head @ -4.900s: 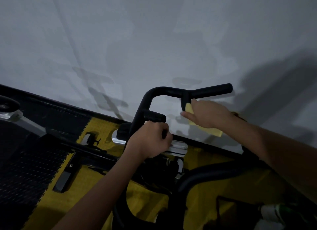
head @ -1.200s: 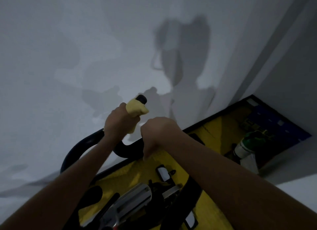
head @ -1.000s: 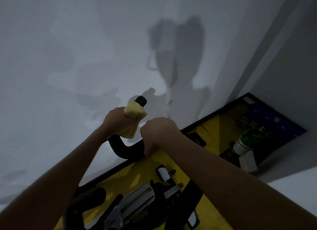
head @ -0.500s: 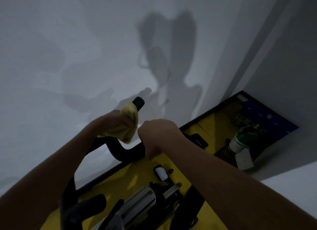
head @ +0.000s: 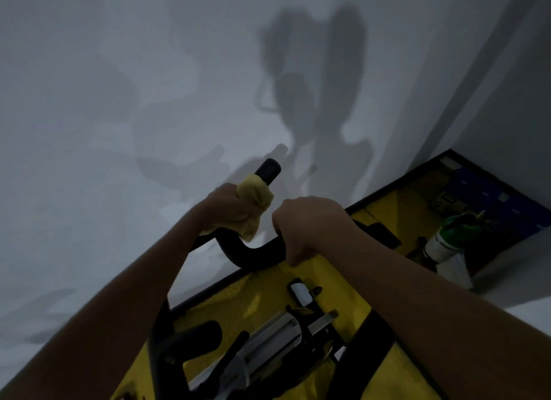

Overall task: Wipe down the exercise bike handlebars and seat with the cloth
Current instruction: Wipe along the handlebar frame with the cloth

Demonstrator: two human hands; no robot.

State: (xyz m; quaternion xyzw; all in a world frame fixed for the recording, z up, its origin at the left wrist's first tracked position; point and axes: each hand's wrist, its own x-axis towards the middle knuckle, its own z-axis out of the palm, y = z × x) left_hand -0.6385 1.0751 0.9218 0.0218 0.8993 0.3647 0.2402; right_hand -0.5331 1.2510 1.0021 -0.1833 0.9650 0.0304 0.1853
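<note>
The black handlebars (head: 250, 255) of the exercise bike curve up in the middle of the view, ending in a round black tip. My left hand (head: 228, 208) grips the upright end of the bar through a yellow cloth (head: 256, 192), just below that tip. My right hand (head: 307, 225) is wrapped around the lower bend of the bar, to the right of the cloth. The seat is out of view.
A white wall stands close behind the bars. Below lie a yellow floor mat (head: 384, 202) with a black border and the bike's silver adjustment post (head: 268, 344). A green and white spray bottle (head: 450, 238) stands at the right, near the corner.
My left hand with the cloth has slid back up the bar end towards the tip over the last half second. My right hand has kept its hold on the lower bend.
</note>
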